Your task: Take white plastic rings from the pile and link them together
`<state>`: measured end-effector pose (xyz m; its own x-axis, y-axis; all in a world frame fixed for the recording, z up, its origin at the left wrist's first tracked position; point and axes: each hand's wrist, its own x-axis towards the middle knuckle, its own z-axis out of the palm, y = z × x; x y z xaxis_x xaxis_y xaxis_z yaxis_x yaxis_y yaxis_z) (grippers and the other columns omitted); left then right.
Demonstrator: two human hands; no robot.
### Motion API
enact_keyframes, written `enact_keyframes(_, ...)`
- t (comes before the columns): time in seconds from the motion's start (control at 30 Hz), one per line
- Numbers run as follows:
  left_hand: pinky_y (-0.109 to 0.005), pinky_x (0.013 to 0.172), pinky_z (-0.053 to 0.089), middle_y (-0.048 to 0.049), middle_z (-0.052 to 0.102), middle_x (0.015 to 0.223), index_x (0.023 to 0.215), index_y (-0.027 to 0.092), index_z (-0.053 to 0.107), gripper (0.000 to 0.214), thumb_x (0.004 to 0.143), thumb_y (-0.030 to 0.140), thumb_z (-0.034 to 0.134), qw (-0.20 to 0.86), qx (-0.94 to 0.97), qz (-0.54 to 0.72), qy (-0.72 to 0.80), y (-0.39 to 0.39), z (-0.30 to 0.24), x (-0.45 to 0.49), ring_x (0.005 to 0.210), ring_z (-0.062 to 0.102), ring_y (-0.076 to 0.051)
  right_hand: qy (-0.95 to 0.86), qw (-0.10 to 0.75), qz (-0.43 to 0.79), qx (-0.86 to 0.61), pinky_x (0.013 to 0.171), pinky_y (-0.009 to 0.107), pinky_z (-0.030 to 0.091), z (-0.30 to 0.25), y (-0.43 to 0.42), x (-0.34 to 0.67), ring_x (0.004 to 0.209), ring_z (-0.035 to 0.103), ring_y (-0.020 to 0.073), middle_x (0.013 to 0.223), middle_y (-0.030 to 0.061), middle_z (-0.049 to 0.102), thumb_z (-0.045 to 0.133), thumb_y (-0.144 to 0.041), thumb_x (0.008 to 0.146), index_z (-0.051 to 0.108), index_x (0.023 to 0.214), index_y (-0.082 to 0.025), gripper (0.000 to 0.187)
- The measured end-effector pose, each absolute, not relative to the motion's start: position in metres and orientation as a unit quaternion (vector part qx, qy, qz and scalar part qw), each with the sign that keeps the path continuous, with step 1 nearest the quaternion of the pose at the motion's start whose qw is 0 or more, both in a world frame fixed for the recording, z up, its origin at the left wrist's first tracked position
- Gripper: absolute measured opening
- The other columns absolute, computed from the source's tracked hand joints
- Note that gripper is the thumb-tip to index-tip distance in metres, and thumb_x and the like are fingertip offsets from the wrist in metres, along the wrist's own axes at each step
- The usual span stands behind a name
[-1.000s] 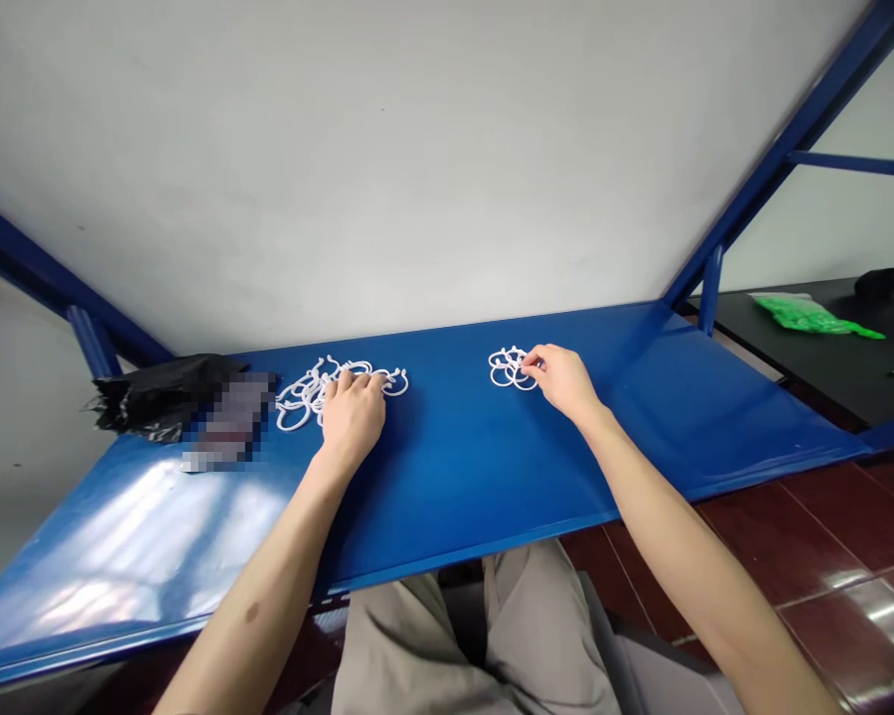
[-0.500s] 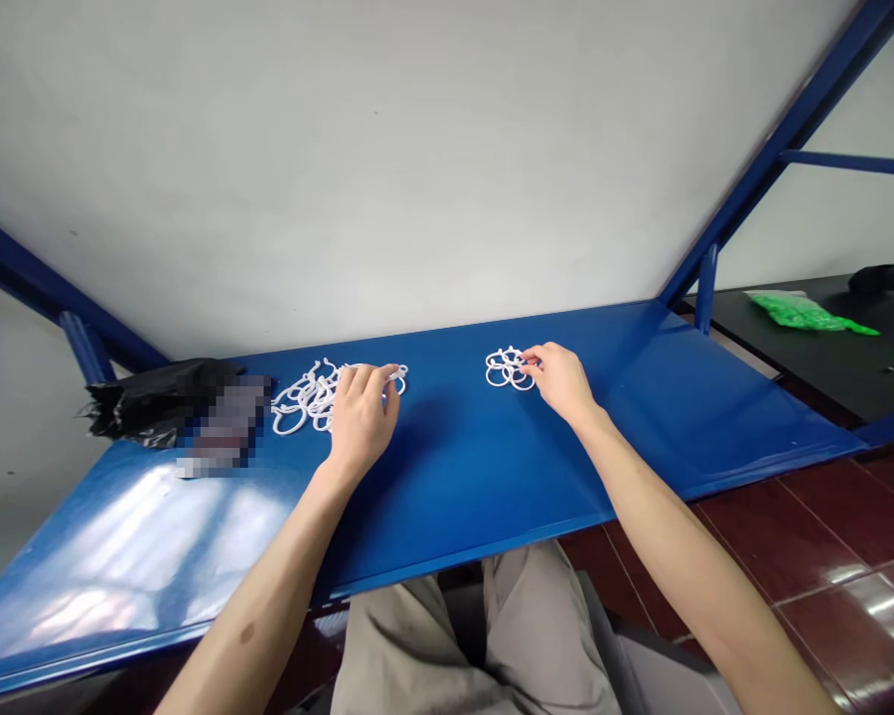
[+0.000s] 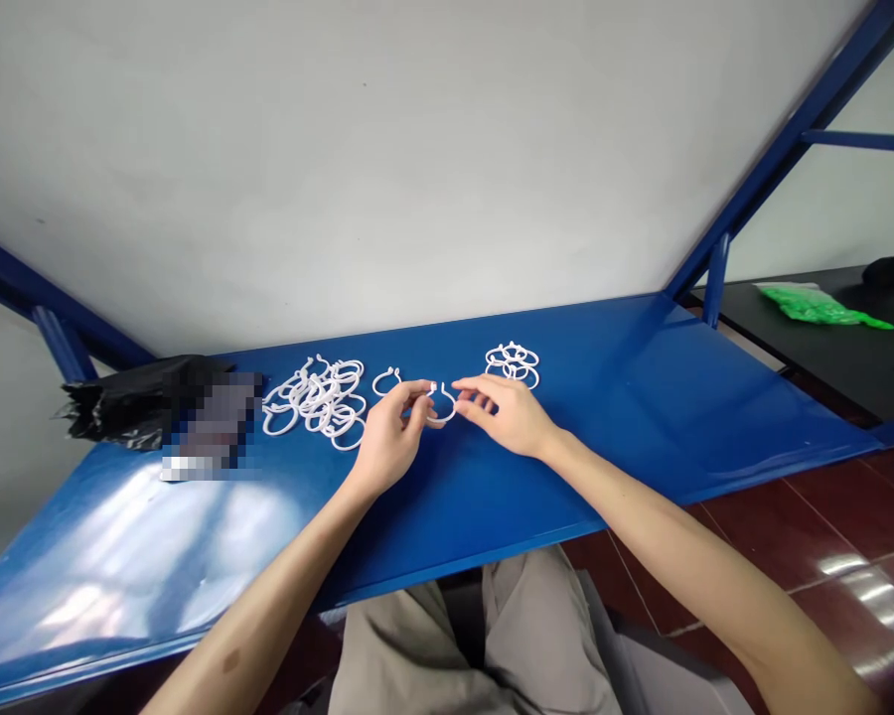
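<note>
A white open curtain ring [image 3: 442, 419] with knobbed ends is held just above the blue table, its gap facing away from me. My left hand [image 3: 396, 437] pinches its left side. On the opposite side, my right hand [image 3: 513, 412] has thumb and fingertips closed at the ring's edge. Another white ring [image 3: 385, 375] lies behind my left fingers, partly covered by them. Left of that hand is a tangled pile of similar rings [image 3: 317, 397]. Beyond my right hand sits a small overlapping group of rings [image 3: 514, 356].
A crumpled black plastic bag [image 3: 130, 397] and a pixelated flat item [image 3: 220, 422] lie on the blue table [image 3: 447, 506] at left. Blue metal posts [image 3: 716, 278] flank the table by a pale wall. At right, a dark table carries a green bag [image 3: 819, 306].
My left hand has left the pile, moving right with a ring. My right hand has come away from the small group, moving left and nearer to me, and meets that ring.
</note>
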<state>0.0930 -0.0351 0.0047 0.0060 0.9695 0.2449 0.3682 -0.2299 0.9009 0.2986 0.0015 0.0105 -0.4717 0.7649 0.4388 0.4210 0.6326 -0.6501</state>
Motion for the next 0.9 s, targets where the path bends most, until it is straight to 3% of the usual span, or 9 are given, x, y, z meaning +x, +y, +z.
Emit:
enact_keyframes(0.2, -0.032, 0.072, 0.063, -0.0049, 0.073, 0.095, 0.112, 0.020, 0.060, 0.028, 0.096, 0.041, 0.052, 0.345, 0.636, 0.467, 0.508, -0.035, -0.002, 0.097, 0.078, 0.074, -0.018, -0.843, 0.353, 0.200, -0.353, 0.074, 0.029, 0.053, -0.006, -0.003, 0.286, 0.079, 0.068, 0.0172, 0.095, 0.0056, 0.073, 0.050, -0.027, 0.102, 0.070, 0.123, -0.022, 0.029)
enact_keyframes(0.4, -0.031, 0.080, 0.059, -0.0061, 0.075, 0.103, 0.109, 0.022, 0.062, 0.019, 0.098, 0.032, 0.051, 0.163, 0.724, 0.429, 0.515, -0.038, -0.010, 0.098, 0.089, 0.073, -0.018, -0.868, 0.330, 0.145, -0.341, 0.067, 0.029, 0.049, -0.009, -0.005, 0.286, 0.072, 0.062, 0.0177, 0.081, 0.0054, 0.065, 0.044, -0.024, 0.104, 0.071, 0.117, -0.013, 0.031)
enact_keyframes(0.53, -0.030, 0.082, 0.057, -0.0068, 0.074, 0.105, 0.104, 0.022, 0.061, 0.017, 0.101, 0.028, 0.045, 0.071, 0.766, 0.398, 0.500, -0.042, -0.011, 0.099, 0.096, 0.072, -0.018, -0.887, 0.312, 0.083, -0.331, 0.065, 0.029, 0.048, -0.010, -0.009, 0.286, 0.069, 0.058, 0.0177, 0.077, 0.0050, 0.062, 0.039, -0.023, 0.106, 0.070, 0.113, -0.013, 0.033)
enact_keyframes(0.7, -0.032, 0.085, 0.056, -0.0079, 0.073, 0.103, 0.104, 0.021, 0.060, 0.021, 0.103, 0.026, 0.039, 0.041, 0.804, 0.346, 0.482, -0.043, -0.012, 0.098, 0.096, 0.070, -0.019, -0.907, 0.280, 0.010, -0.315, 0.068, 0.030, 0.050, -0.014, -0.009, 0.286, 0.073, 0.059, 0.0192, 0.081, 0.0072, 0.066, 0.036, -0.021, 0.106, 0.068, 0.115, -0.015, 0.034)
enact_keyframes(0.8, -0.033, 0.086, 0.056, -0.0081, 0.072, 0.105, 0.111, 0.021, 0.061, 0.023, 0.103, 0.029, 0.041, 0.037, 0.811, 0.335, 0.478, -0.038, -0.006, 0.096, 0.098, 0.068, -0.020, -0.905, 0.274, 0.020, -0.325, 0.072, 0.031, 0.052, -0.011, -0.004, 0.286, 0.079, 0.062, 0.0205, 0.085, 0.0086, 0.067, 0.038, -0.022, 0.106, 0.069, 0.116, -0.014, 0.034)
enact_keyframes(0.9, -0.037, 0.090, 0.053, -0.0079, 0.072, 0.106, 0.118, 0.021, 0.062, 0.027, 0.102, 0.032, 0.043, -0.004, 0.803, 0.320, 0.502, -0.031, -0.001, 0.091, 0.099, 0.066, -0.022, -0.876, 0.313, 0.053, -0.364, 0.078, 0.031, 0.053, -0.003, 0.008, 0.292, 0.088, 0.064, 0.0198, 0.099, 0.0081, 0.068, 0.042, -0.026, 0.106, 0.069, 0.119, -0.020, 0.031)
